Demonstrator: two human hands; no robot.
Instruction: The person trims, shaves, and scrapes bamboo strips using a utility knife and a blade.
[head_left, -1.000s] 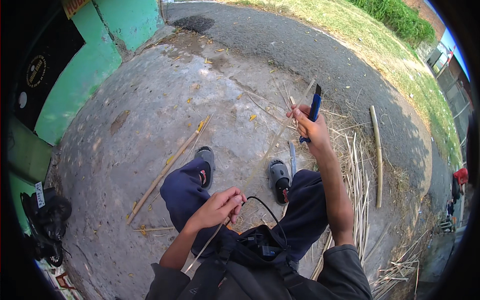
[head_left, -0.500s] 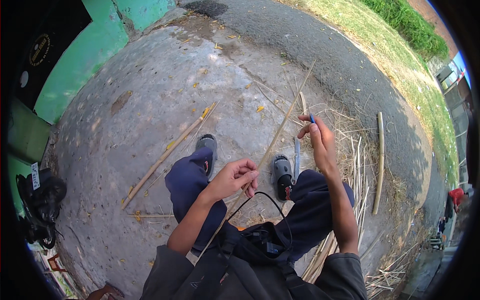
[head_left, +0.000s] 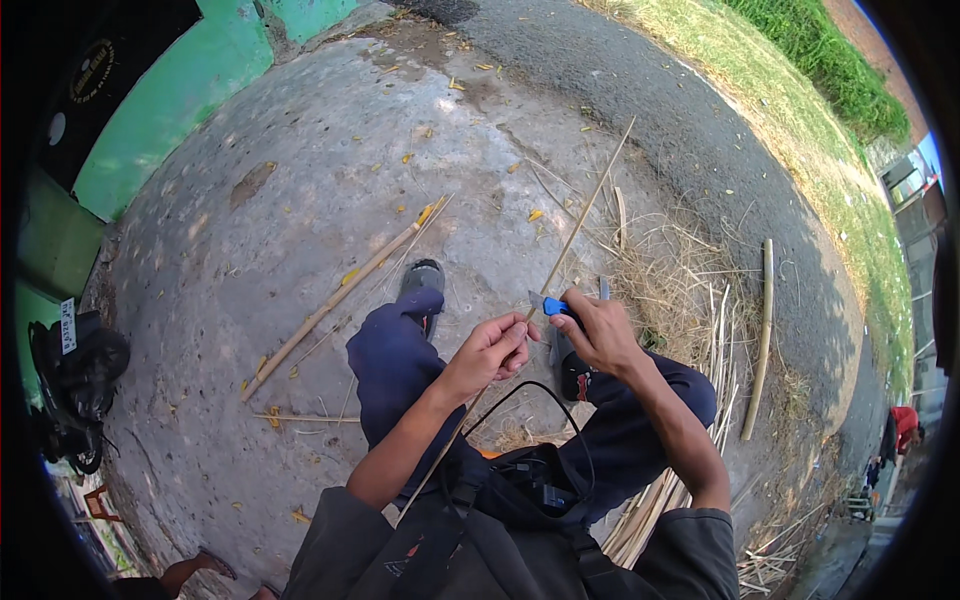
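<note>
My left hand (head_left: 492, 352) is closed around a long thin bamboo strip (head_left: 582, 222), which slants from my lap up and away to the right. In my right hand (head_left: 604, 330) is a utility knife with a blue handle (head_left: 556, 307). Its short blade lies at the strip, just beyond my left fingers. Whether the edge bites into the strip I cannot tell. Under my right hand, a longer flat metal blade (head_left: 604, 288) is partly hidden next to my shoe.
A bamboo pole (head_left: 335, 298) lies on the concrete at the left, and a shorter pole (head_left: 762, 340) at the right. Split strips (head_left: 655, 512) and fibre shavings (head_left: 660, 268) spread beside my right leg. A black cable (head_left: 545, 386) loops over my lap. Another person's foot (head_left: 215, 566) shows lower left.
My right hand has come down and left, bringing the knife from beside the strip onto it. My left hand has shifted slightly up and right, still holding the strip.
</note>
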